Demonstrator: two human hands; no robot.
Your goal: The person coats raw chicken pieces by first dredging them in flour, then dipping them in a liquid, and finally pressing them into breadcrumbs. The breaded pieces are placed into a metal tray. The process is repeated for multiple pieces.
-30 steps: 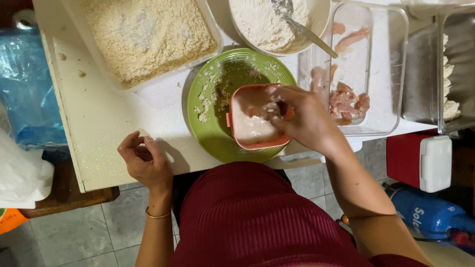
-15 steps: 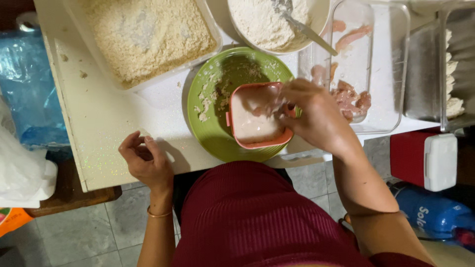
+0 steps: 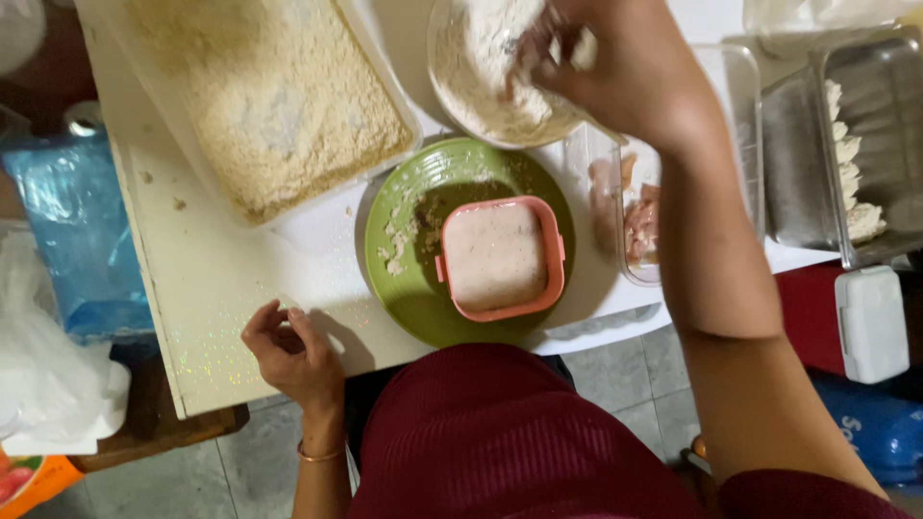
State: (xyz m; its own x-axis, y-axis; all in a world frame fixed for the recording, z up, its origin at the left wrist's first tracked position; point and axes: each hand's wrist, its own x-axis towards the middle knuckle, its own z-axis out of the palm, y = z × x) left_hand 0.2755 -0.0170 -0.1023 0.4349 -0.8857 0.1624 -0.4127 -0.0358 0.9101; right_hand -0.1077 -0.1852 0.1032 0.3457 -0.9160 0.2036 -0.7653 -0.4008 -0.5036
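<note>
Moved from the pink square batter container (image 3: 498, 258), my right hand (image 3: 615, 67) now pinches a floured piece in the round white flour bowl (image 3: 481, 86); left hand (image 3: 288, 351) rests loosely curled, empty. Raw meat remains uncoated.

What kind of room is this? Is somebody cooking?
Probably a home kitchen, set up for breading food. On the table are a tray of breadcrumbs, a bowl of flour that the right hand reaches into, and a clear dish of raw meat pieces.

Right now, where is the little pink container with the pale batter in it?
In the head view, the pink container sits on the green plate at the table's near edge, just below the flour bowl and left of the clear dish of raw meat.
</note>
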